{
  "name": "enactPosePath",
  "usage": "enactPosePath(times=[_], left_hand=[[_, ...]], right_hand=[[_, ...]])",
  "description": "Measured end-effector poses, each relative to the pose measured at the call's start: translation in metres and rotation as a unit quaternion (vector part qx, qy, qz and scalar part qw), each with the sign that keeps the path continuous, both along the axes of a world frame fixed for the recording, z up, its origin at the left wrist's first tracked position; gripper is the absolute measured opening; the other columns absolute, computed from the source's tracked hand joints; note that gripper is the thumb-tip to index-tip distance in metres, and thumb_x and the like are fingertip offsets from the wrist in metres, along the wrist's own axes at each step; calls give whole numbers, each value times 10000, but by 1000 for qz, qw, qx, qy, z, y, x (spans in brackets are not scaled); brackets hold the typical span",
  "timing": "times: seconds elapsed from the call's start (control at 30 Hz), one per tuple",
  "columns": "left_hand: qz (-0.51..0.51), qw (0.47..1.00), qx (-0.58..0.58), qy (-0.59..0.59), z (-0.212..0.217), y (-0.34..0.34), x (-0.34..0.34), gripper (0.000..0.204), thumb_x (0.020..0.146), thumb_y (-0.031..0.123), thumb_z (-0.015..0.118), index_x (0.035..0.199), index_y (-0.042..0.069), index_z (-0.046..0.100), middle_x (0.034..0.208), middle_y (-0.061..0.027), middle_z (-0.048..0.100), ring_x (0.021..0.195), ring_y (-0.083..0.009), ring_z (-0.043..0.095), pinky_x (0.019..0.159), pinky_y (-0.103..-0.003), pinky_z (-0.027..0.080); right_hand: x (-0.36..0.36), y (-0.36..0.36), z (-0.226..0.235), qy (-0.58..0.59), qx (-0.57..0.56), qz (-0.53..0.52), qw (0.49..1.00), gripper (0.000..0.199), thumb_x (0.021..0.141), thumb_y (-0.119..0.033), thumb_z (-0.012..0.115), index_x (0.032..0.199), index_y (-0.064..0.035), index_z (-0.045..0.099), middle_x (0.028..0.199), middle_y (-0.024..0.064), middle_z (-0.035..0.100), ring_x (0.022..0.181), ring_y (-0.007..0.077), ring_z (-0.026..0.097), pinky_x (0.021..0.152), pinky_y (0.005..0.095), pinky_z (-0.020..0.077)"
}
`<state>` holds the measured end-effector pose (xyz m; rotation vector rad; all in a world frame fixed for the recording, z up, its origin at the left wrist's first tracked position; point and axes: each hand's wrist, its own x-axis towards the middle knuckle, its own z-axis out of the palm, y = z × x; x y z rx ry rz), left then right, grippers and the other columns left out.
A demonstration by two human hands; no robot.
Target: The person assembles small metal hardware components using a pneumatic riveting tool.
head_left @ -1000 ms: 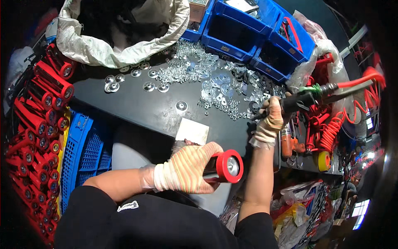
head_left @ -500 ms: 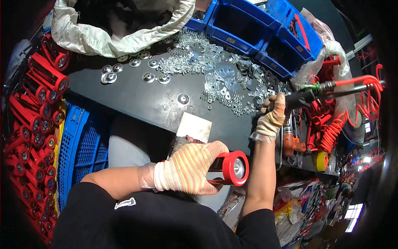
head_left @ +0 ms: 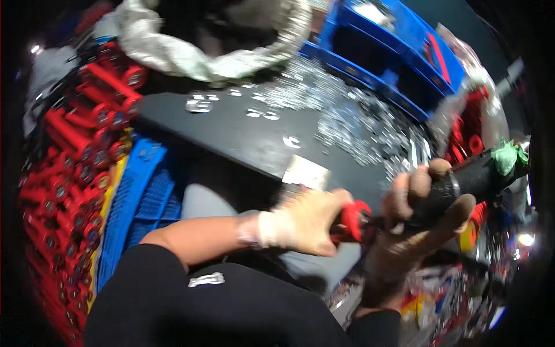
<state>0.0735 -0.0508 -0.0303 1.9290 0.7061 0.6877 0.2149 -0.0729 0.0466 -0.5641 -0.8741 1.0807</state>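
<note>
The tool (head_left: 481, 177) at right looked smooth; the sack (head_left: 173, 56) at upper left, crumpled cloth; the upper-right bins (head_left: 376, 36), plastic.

One wide fisheye camera, worn left of centre on the head, looks steeply down past the shirt (head_left: 243, 315) to the table (head_left: 231, 133) — sack (head_left: 191, 61) and bins (head_left: 390, 40) at its upper edge. The right hand (head_left: 425, 238) looms larger, seemingly nearer the lens than the left hand (head_left: 306, 222) — though blur makes depth uncertain.

No legible lettering; blurred white mark (head_left: 206, 280) on black shirt (head_left: 248, 306).
</note>
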Motion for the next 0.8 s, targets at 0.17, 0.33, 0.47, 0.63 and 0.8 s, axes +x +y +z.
enactPosePath(times=[0.17, 0.33, 0.47, 0.63, 0.8], left_hand=[[-172, 984, 51, 12, 51, -15, -37, 456, 549, 182, 704, 947, 30, 539, 679, -159, 547, 680, -365, 585, 594, -398, 474], [-10, 846, 428, 319, 125, 7, -184, 207, 674, 114, 660, 859, 58, 586, 757, -123, 620, 721, -344, 627, 634, -453, 490], [347, 640, 345, 593, 124, -29, -358, 446, 575, 62, 741, 1006, 102, 636, 1112, -141, 540, 1146, -341, 472, 1021, -470, 329], [532, 644, 37, 549, 96, -114, -473, 669, 646, 147, 690, 1283, 121, 486, 1387, -230, 370, 1331, -384, 313, 1113, -452, 246], [412, 791, 326, 313, 101, 52, -323, 518, 727, 114, 532, 1236, 15, 522, 1262, -197, 523, 1197, -356, 479, 1031, -398, 368]], right_hand=[[120, 24, 5, -38, -120, 106, 986, 614, 934, -477, 492, 1376, -65, 384, 973, 78, 687, 723, 185, 697, 382, 215, 429], [233, 104, -90, -438, -88, -283, 849, 649, 785, -138, 668, 1367, -68, 391, 1053, 92, 620, 891, 221, 613, 793, 335, 480], [249, 114, -123, -749, -160, -388, 513, 801, 803, -145, 646, 1469, -101, 202, 1333, 227, 477, 1203, 380, 483, 993, 399, 376], [269, 127, -151, -710, -106, -463, 520, 798, 856, -178, 607, 1484, -129, 117, 1389, 245, 401, 1198, 410, 468, 972, 432, 394], [218, 106, -109, -680, -358, -426, 478, 745, 897, -256, 542, 1489, -142, 104, 1417, 252, 360, 1261, 412, 409, 997, 430, 377]])
